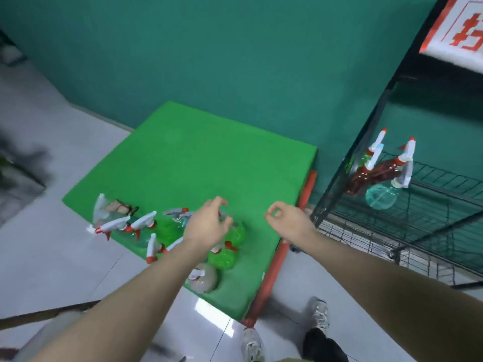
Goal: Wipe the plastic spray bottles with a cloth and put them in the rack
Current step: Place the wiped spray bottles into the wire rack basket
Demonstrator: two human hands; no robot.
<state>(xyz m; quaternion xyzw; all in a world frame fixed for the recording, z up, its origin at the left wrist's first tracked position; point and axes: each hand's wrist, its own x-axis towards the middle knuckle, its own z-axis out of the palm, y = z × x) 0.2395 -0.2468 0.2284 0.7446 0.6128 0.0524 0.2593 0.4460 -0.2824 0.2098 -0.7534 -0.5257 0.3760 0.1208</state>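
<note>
Several plastic spray bottles lie in a heap on the near left part of the green table (188,158), among them a green bottle (237,232), a second green bottle (222,258) and a clear bottle (205,280). My left hand (209,226) hovers just above the heap with loosely curled fingers and holds nothing. Over bare green cloth to its right, my right hand (290,218) is empty too, thumb and forefinger nearly touching. In the black wire rack (431,184) at the right stand a red-brown bottle (376,173), a teal bottle (381,195) and a green one (364,158).
A crumpled pinkish rag-like thing (120,206) lies at the table's left edge behind the bottles. An orange bar (277,262) runs along the table's right side. My shoes (252,343) stand on the white tiled floor. A green wall is behind.
</note>
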